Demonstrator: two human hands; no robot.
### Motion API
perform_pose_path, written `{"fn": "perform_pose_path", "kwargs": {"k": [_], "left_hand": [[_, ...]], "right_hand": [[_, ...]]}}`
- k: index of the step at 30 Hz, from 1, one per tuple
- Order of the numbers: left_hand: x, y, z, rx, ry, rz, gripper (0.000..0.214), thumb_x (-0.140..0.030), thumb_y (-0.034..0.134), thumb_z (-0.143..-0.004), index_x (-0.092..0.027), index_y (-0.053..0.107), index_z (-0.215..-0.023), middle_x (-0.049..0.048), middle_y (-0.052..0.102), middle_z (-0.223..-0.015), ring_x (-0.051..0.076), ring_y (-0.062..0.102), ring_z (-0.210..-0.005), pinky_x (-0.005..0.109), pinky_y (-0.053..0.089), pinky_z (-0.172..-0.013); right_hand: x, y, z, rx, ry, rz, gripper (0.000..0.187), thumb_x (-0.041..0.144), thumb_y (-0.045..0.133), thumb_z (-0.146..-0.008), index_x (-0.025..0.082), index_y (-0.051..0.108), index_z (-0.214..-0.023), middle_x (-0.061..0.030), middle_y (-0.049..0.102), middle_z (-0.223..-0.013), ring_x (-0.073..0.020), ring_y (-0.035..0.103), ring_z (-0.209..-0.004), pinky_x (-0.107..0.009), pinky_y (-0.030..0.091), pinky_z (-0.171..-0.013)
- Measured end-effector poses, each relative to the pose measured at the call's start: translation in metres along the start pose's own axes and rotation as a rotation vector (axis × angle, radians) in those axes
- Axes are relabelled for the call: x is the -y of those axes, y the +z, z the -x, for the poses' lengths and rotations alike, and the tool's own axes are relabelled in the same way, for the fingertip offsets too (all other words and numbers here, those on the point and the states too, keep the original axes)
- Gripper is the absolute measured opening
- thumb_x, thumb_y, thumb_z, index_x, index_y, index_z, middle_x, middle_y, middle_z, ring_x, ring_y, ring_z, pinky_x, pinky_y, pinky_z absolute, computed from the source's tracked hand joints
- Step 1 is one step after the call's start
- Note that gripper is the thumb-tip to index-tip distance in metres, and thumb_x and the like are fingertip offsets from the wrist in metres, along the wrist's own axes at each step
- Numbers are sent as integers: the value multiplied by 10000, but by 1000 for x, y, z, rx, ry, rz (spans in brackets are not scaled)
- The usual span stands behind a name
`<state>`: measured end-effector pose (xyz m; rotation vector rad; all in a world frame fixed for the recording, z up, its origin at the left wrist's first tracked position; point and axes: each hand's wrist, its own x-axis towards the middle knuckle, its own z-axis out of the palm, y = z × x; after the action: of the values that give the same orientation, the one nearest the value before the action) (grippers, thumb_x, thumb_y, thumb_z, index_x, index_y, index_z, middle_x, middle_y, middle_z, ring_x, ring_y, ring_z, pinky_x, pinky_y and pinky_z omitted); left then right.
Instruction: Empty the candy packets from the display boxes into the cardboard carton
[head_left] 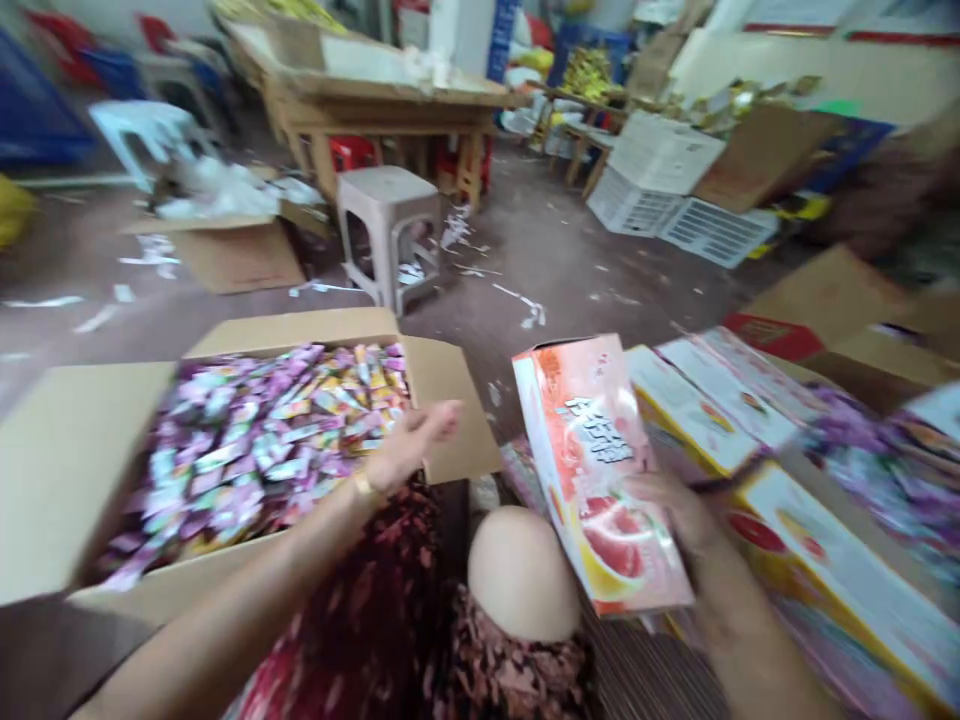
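My right hand (675,515) grips the lower edge of an open pink carton (600,470) printed with grapefruit slices, held tilted beside my bare knee. My left hand (412,440) hovers over the near right corner of a large cardboard box (450,385), fingers stretched out and apart, nothing in them. That box is filled with several small purple and yellow sachets (255,445). A gold bracelet sits on the left wrist.
Flat yellow-and-white cartons (720,400) lie stacked at right beside more purple sachets (885,470). A grey plastic stool (390,235), another cardboard box (232,250), a wooden table (390,100) and scattered paper scraps stand on the floor beyond.
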<state>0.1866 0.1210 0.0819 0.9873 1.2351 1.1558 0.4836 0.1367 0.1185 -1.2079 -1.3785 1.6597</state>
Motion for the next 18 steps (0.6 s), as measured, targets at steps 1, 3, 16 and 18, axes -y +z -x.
{"fn": "perform_pose_path", "kwargs": {"k": [1,3,16,18], "left_hand": [[-4,11,-3,109,-88,200,693,-694,579,-753,-135,642,-1158,161,690,-1074,272,656,-963,427,502,-942],[-9,14,-7,191,-125,510,684,-712,489,-809,-150,635,-1171,158,681,-1113,257,665,-950,415,510,-936],[29,-161,47,-319,-187,628,630,-649,584,-802,-116,634,-1134,139,734,-888,242,708,-734,337,588,-702],[42,-179,43,-392,-186,570,605,-643,612,-778,-112,653,-1064,129,727,-815,227,693,-679,322,574,-658]], "right_hand": [[14,20,-10,49,-27,-20,696,344,600,-675,268,484,-1358,-106,670,-1167,-323,662,-1008,-523,526,-872],[35,68,-33,159,-42,-76,640,383,578,-679,233,536,-1300,-113,687,-1119,-330,657,-1023,-529,515,-895],[-17,290,-127,613,-20,-454,537,607,339,-890,278,551,-1257,1,640,-1246,-247,541,-1235,-423,465,-1025],[-26,299,-137,646,-13,-343,581,629,321,-893,250,548,-1271,-26,641,-1245,-244,531,-1245,-421,457,-1026]]}}
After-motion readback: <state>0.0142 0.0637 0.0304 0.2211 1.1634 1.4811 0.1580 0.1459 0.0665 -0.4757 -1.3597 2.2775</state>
